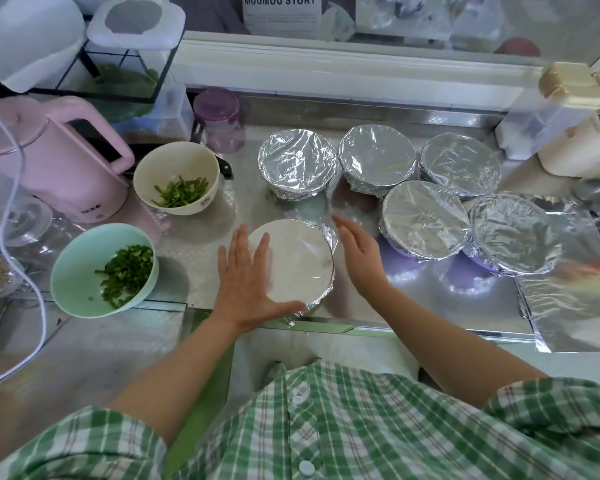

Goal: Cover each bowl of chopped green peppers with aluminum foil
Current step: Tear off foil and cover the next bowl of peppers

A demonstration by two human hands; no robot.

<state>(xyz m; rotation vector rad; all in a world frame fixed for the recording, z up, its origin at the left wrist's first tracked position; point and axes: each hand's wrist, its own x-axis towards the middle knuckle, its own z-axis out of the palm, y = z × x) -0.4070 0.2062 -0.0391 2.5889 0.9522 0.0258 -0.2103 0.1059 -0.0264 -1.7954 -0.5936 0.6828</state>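
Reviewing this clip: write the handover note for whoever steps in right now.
Hands: the left hand is open, flat on the foil over the front bowl. The right hand is open beside its right edge; contact unclear.
Done: five wrapped bowls at back right; the front one is foiled.
Left: cream bowl and mint bowl of peppers, uncovered, at left.
A spare foil sheet lies at right.
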